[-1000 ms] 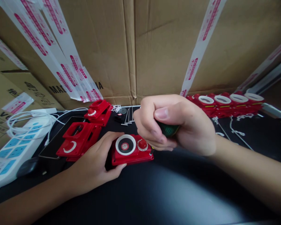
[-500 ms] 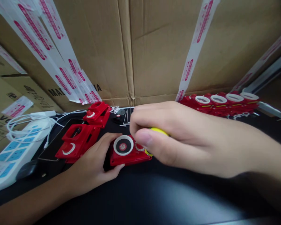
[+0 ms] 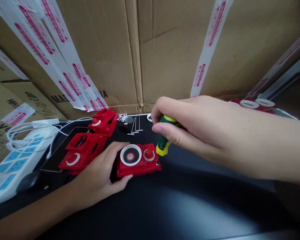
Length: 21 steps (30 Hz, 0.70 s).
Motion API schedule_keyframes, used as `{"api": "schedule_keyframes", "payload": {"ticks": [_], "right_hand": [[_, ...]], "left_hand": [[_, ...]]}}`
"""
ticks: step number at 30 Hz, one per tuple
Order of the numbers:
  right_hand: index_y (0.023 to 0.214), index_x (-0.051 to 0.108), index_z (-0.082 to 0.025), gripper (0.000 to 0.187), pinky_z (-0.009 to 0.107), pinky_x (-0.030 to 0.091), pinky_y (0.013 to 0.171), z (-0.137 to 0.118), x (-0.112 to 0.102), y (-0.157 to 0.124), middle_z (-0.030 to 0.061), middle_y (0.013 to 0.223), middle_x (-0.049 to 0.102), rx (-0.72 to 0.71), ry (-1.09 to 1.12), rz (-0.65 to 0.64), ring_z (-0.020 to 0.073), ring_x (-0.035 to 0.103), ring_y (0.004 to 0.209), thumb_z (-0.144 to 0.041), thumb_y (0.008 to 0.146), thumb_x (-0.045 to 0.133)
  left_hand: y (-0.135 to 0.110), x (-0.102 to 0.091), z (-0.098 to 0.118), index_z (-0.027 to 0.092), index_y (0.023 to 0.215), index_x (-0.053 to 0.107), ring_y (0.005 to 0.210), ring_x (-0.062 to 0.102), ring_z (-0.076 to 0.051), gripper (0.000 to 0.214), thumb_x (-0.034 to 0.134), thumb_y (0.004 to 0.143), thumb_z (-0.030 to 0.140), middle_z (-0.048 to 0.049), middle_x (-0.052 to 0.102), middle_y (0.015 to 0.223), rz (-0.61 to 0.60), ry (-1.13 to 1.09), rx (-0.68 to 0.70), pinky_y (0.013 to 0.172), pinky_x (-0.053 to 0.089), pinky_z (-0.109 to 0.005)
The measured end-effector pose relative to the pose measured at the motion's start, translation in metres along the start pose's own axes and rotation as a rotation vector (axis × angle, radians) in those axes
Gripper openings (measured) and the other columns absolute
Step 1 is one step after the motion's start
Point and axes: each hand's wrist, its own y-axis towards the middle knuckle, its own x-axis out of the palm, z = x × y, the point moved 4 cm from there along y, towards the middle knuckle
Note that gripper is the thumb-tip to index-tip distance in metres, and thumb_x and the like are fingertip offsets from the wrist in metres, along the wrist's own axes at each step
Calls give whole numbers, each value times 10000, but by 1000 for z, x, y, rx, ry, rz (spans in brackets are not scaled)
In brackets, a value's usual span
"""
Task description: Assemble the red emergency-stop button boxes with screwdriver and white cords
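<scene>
A red plastic box point(image 3: 138, 164) with a white ring and a red button on top lies on the black table. My left hand point(image 3: 100, 176) grips its left end, fingers wrapped round the edge. My right hand point(image 3: 190, 128) is closed round a green and yellow screwdriver point(image 3: 163, 141), held nearly upright. The screwdriver's tip touches the right front corner of the red box.
Open red housings point(image 3: 83, 150) lie left of the box, with several metal pins point(image 3: 135, 128) behind. A white power strip point(image 3: 17, 156) with a coiled cable sits at far left. More red units point(image 3: 255, 104) stand behind my right arm. Taped cardboard boxes point(image 3: 165, 50) wall the back.
My right hand has lifted and turned, bringing the screwdriver upright with its tip at the box's right corner. It no longer covers the red button. My left hand has stayed put.
</scene>
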Motion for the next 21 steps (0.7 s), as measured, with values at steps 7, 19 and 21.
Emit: {"api": "schedule_keyframes", "payload": {"ticks": [7,19,21], "right_hand": [[695,538,-226,541,345,95,554,1,-3,7,-45,522,298,55,-222,117,119,189,463,-535,1138,564],[1263,572,-235,308,306,326,559,1,3,6,-23,861,699,-41,-187,-10,152,576,596,-518,1156,517],[1306,579,-233,308,305,410,619,3,3,6,0,976,741,-57,-131,-29,164,634,682,-500,1167,514]], "left_hand": [[1,0,1,320,1572,405,1406,688,-333,638,722,1019,307,-96,627,1523,1,5,15,1183,597,-484],[0,-1,-3,362,1584,408,1368,707,-327,624,739,1055,387,-68,648,1516,-35,-45,-34,1169,605,-500],[0,-2,-5,376,1594,399,1396,692,-332,625,736,1069,410,-65,638,1540,-52,-56,-47,1186,597,-514]]}}
